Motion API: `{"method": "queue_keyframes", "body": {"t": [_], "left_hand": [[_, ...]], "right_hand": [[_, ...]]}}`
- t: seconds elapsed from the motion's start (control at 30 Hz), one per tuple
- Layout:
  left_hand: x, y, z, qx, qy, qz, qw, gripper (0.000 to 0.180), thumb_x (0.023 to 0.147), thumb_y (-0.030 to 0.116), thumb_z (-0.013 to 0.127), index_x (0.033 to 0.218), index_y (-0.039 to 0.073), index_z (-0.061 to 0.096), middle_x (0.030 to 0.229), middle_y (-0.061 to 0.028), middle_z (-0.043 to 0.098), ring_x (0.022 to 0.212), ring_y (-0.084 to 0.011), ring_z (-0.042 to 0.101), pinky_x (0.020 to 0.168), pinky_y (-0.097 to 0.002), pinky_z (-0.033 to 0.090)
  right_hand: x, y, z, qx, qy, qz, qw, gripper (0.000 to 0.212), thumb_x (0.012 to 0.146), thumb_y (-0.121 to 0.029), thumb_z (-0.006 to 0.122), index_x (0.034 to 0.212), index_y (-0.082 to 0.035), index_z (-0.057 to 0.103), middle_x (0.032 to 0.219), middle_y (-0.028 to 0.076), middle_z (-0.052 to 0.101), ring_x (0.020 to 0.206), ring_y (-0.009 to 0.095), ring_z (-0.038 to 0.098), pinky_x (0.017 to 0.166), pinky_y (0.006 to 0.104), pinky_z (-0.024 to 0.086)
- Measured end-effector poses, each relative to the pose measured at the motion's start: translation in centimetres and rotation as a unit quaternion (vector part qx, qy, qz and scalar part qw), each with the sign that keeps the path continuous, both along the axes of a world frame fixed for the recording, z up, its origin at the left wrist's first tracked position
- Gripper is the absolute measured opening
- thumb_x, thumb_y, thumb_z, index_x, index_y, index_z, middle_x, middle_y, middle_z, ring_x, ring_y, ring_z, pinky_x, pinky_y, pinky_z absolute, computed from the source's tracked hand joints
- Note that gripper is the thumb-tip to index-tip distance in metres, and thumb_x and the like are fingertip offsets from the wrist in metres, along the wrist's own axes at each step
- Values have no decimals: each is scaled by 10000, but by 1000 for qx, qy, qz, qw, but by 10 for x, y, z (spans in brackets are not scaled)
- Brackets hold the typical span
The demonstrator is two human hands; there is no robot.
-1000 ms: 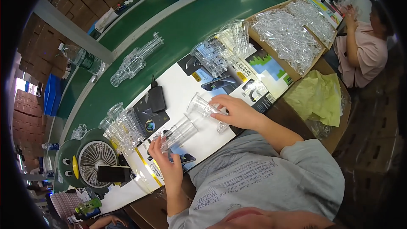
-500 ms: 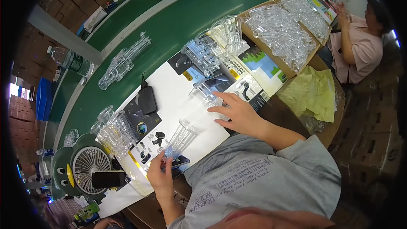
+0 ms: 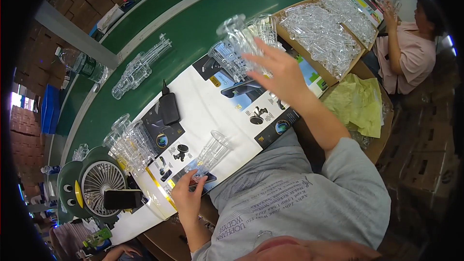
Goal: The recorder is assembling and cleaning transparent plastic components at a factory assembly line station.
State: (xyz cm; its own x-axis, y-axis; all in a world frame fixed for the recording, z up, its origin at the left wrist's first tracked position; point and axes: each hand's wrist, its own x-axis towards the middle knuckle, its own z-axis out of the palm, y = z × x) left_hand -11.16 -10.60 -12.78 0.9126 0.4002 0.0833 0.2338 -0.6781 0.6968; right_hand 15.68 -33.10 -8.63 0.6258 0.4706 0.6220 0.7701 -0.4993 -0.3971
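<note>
My left hand (image 3: 188, 193) pinches the lower end of a clear plastic flared tube (image 3: 212, 152), which leans over the printed white sheet with its wide rim away from me. My right hand (image 3: 285, 75) is raised and has its fingers around another clear plastic piece (image 3: 236, 30), smeared by motion. That piece is in front of a group of clear flared tubes (image 3: 226, 60) standing at the far side of the sheet; part of the group is hidden by my hand. More clear flared tubes (image 3: 130, 142) stand in a cluster to the left.
Boxes heaped with clear plastic parts (image 3: 319, 34) stand at the right, near a seated person (image 3: 411, 53). A black adapter (image 3: 168, 108) lies on the sheet (image 3: 205, 101). A clear assembled piece (image 3: 140, 70) lies on the green surface. A fan (image 3: 101, 188) with a phone (image 3: 123, 199) is at left.
My right hand has lifted the clear piece from the sheet and carried it away from me toward the standing group. My left hand and its tube have shifted slightly right.
</note>
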Motion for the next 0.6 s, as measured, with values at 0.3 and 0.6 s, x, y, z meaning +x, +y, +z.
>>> {"method": "queue_keyframes", "body": {"t": [0.3, 0.6], "left_hand": [[-3, 0, 0, -8, 0, -3, 1000, 257, 689, 18, 722, 930, 0, 635, 678, -71, 580, 586, -128, 529, 559, -247, 420], [-3, 3, 2, -15, 2, -9, 1000, 238, 721, 26, 702, 949, -2, 643, 679, -77, 591, 594, -122, 528, 553, -242, 412]], "right_hand": [[59, 27, -13, -181, 23, -74, 980, 348, 770, -273, 656, 1098, -165, 617, 1262, 186, 481, 1050, 313, 541, 872, 373, 445], [53, 25, -22, -215, -18, -75, 974, 304, 819, -306, 597, 1083, -159, 630, 1287, 170, 464, 1080, 301, 531, 870, 377, 449]]}}
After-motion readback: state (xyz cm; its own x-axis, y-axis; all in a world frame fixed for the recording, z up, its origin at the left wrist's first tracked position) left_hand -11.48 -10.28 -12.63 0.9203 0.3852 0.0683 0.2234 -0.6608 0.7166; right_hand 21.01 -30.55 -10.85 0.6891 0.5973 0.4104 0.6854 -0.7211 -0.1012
